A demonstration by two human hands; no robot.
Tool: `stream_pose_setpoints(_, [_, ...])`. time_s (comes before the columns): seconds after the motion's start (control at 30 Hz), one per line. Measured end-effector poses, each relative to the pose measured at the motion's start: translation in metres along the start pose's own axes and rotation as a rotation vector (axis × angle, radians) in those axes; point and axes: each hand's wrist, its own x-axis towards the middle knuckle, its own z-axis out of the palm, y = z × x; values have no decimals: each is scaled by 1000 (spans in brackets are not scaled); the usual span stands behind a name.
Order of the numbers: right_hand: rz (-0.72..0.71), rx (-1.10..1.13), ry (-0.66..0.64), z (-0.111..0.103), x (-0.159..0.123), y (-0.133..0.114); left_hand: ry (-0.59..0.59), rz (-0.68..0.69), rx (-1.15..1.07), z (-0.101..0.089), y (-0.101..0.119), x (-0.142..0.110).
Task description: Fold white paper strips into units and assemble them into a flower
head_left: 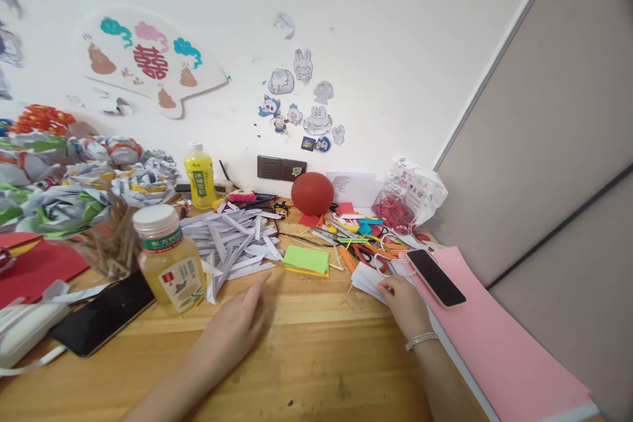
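My left hand [242, 316] lies on the wooden table with its index finger stretched out and nothing held. Its fingertip points toward a pile of white paper strips [237, 237] and is near a small stack of green paper [306, 260], without touching the stack. At the right, the bent fingers of my right hand [405, 303] pinch the edge of several white paper slips [366, 282], which lie fanned on the table. A phone with a dark screen [436, 278] lies beside this hand on pink paper sheets [499, 336].
A juice bottle [171, 270] and a yellow bottle [200, 178] stand left of the strips. Further left are paper flowers [64, 211] and a black phone [103, 313]. A red balloon [312, 194], scissors [363, 254] and a plastic bag [415, 194] crowd the wall side.
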Motion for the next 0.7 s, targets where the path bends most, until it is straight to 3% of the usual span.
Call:
stream_pose_setpoints(0.13, [-30,54,47,2,0,3,29,24,-12,0,0,0])
stream_pose_setpoints(0.33, [-206,-120,378,1,0,-4,43,66,18,0,1,1])
stream_pose_setpoints(0.47, [-241,-35,495,0,-4,-12,86,97,8,1,0,0])
stream_pose_setpoints(0.57, [-297,114,497,3,-12,-31,71,129,0,-1,5,-2])
stream_pose_setpoints(0.7, [-574,84,372,17,-27,-69,66,230,-52,-4,15,-6])
